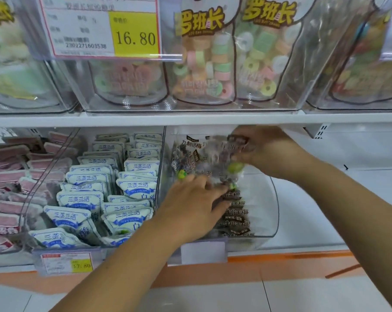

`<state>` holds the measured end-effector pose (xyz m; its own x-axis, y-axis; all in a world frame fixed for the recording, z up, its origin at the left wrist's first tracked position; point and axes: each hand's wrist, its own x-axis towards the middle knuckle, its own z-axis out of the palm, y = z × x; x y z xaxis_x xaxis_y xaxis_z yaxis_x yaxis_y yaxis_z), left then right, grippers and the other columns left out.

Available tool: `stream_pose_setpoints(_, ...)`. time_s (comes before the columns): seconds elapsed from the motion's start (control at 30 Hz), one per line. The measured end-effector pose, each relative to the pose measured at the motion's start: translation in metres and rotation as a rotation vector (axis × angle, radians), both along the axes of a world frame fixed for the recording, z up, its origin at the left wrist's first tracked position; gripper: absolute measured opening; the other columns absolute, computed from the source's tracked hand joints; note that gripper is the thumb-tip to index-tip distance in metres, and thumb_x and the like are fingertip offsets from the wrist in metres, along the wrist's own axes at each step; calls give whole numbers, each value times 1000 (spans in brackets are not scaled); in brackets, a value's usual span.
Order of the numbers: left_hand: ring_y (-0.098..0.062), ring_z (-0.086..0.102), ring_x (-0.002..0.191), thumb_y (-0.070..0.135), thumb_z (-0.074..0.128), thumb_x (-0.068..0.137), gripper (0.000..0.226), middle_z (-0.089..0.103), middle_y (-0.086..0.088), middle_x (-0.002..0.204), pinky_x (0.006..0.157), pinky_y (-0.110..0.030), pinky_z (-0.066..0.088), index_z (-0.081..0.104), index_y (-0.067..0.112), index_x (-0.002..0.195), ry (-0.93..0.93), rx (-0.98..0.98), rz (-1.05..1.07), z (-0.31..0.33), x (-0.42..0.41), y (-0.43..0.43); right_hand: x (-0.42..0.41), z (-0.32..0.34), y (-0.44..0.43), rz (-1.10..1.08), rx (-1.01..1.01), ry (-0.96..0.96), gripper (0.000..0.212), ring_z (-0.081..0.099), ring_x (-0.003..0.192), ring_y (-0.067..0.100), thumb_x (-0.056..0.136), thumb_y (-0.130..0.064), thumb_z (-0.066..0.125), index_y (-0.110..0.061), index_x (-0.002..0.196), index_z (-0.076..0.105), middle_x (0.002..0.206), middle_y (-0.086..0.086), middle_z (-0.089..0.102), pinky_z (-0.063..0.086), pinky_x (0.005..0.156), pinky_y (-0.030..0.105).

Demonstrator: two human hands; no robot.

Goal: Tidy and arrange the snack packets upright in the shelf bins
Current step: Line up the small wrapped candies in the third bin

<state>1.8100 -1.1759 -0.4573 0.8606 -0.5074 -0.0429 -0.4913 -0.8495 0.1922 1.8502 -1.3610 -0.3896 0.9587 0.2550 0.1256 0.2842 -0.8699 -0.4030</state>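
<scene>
Both hands are inside the clear bin on the lower shelf, the one furthest right of the filled bins, and they are working on the dark plum packets there; the right hand is up near the back of the bin, fingers closed on the top edge of a see-through plum packet that stands more or less upright, blurred so the print is hard to read; the left hand is lower and nearer the front, palm down, fingers spread and pressing flat onto the stack of plum packets lying in the bin's bottom, not pinched around any one of them as far as can be seen; more packets of the same kind stand behind at the bin's left wall; next bin to the left holds the white and blue packets, lined in two neat rows, mostly upright and leaning back; further left, pink packets lie in a looser heap in their own bin; a price tag hangs on the front of the white and blue bin, and a blank label holder sits on the front of the plum bin; overhead, the upper shelf carries bags of pastel ring candy behind a big yellow price card reading 16.80
</scene>
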Motion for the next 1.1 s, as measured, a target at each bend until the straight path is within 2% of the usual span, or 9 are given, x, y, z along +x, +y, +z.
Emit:
stream_pose_setpoints(0.13, -17, 44, 116, 58, 45, 95, 52, 34, 2, 130, 96, -29, 40, 36, 33, 140, -62, -198, 86, -6, -8, 1, 13, -18, 18, 233, -587, 203, 16, 56, 93, 15, 92, -33, 61, -28, 106, 61, 88, -9, 55, 48, 79, 30)
stream_pose_setpoints(0.3, -19, 10, 150, 61, 28, 98, 71, -3, 6, 164, 121, -44, 10, 0, 29, 155, -13, -92, 35, -12, -6, 0, 22, -2, 18, 253, -587, 537, 29, 59, 102, 19, 96, -37, 54, -16, 116, 63, 109, -2, 64, 48, 93, 37)
stream_pose_setpoints(0.43, -17, 18, 147, 63, 14, 95, 71, 14, 6, 163, 118, -41, 13, 3, 27, 155, -43, -40, 5, -13, -5, 1, 44, 14, 19, 153, -522, 468, 33, 54, 116, 15, 102, -30, 43, -19, 127, 61, 129, -7, 59, 40, 100, 28)
stream_pose_setpoints(0.5, -18, 25, 144, 63, 5, 88, 75, 24, 7, 160, 116, -41, 17, 7, 29, 155, -77, -35, -11, -13, -7, 3, 55, 0, 29, 130, -662, 399, 35, 55, 115, 20, 98, -32, 52, -13, 126, 61, 127, 1, 61, 45, 94, 30)
stream_pose_setpoints(0.6, -18, 30, 140, 62, 2, 85, 77, 29, 9, 157, 113, -41, 20, 11, 31, 154, -68, -60, -24, -14, -7, 3, 63, -29, 44, 93, -815, 483, 41, 57, 88, 22, 89, -40, 66, -6, 112, 64, 87, 0, 61, 43, 65, 27)
stream_pose_setpoints(0.7, -20, 30, 139, 63, 3, 86, 74, 27, 7, 157, 113, -41, 20, 10, 33, 154, -60, -57, -25, -13, -6, 3, 62, -26, 43, 113, -808, 443, 36, 57, 87, 22, 88, -35, 68, -6, 109, 63, 89, 2, 61, 41, 64, 28)
stream_pose_setpoints(0.83, -23, 22, 144, 57, 30, 99, 62, 12, -1, 160, 117, -43, 13, 12, 32, 153, -8, -98, 22, -13, -5, 2, 48, -4, 27, 154, -578, 321, 15, 61, 91, 27, 89, -14, 63, -5, 100, 60, 101, 12, 64, 48, 70, 36)
stream_pose_setpoints(0.97, -26, 16, 147, 57, 38, 97, 71, -5, -4, 163, 119, -43, 10, 3, 34, 154, 21, -155, 72, -14, -5, 0, 27, -14, 21, 250, -623, 389, 13, 50, 78, 21, 94, -20, 56, -14, 91, 45, 95, 7, 57, 35, 59, 25)
stream_pose_setpoints(1.1, -20, 5, 150, 58, 23, 100, 66, -19, 0, 163, 119, -41, 1, 0, 32, 156, 41, -35, 14, -14, -4, 0, 38, 4, 20, 169, -512, 576, 20, 58, 105, 16, 96, -19, 53, -20, 113, 63, 116, -6, 62, 47, 89, 28)
